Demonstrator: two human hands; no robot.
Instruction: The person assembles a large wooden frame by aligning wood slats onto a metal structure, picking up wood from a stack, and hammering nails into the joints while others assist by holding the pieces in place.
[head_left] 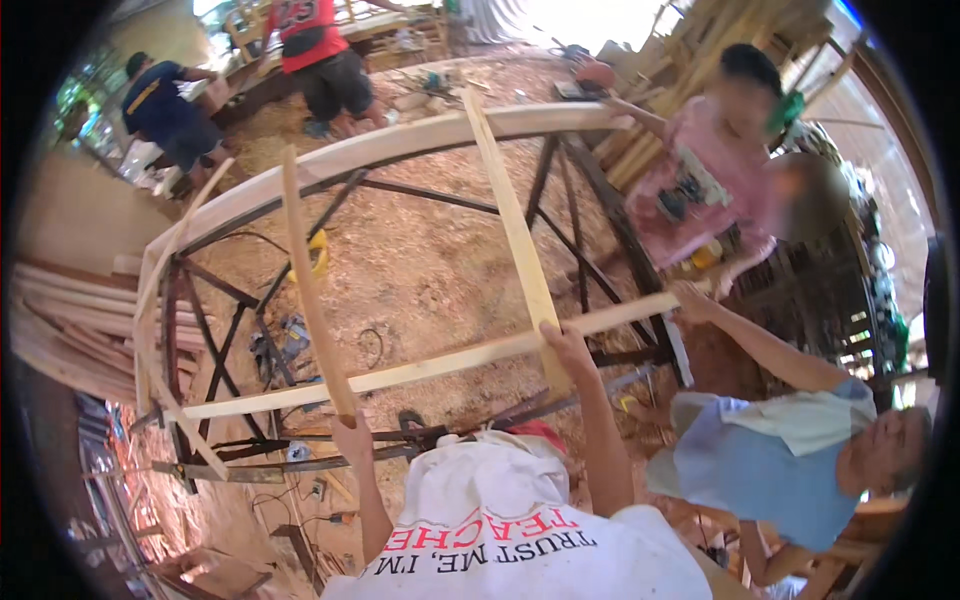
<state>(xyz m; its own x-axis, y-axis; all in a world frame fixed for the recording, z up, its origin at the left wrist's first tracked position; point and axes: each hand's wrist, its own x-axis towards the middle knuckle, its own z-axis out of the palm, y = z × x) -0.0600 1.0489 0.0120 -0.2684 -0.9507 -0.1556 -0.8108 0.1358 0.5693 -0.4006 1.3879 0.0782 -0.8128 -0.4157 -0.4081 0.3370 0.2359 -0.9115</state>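
Observation:
My left hand [352,438] is closed around the near end of a narrow wooden slat [308,265], which runs away from me across a large frame. Farther right, my right hand [568,352] grips a second, wider wooden slat [503,200] close to its near end. Both slats lie across a long near plank [440,367] and reach the far plank [400,133]. These planks rest along a dark metal frame [430,194] with crossed braces. At the right end, a co-worker in blue has a hand [692,303] on the near plank.
A person in a pink shirt [695,185] stands at the right end, one hand on the far plank. Another slat [150,300] lies across the left end. Curved boards [75,315] are stacked at left. Sawdust, tools and a yellow object [317,256] are on the floor. Two people work behind.

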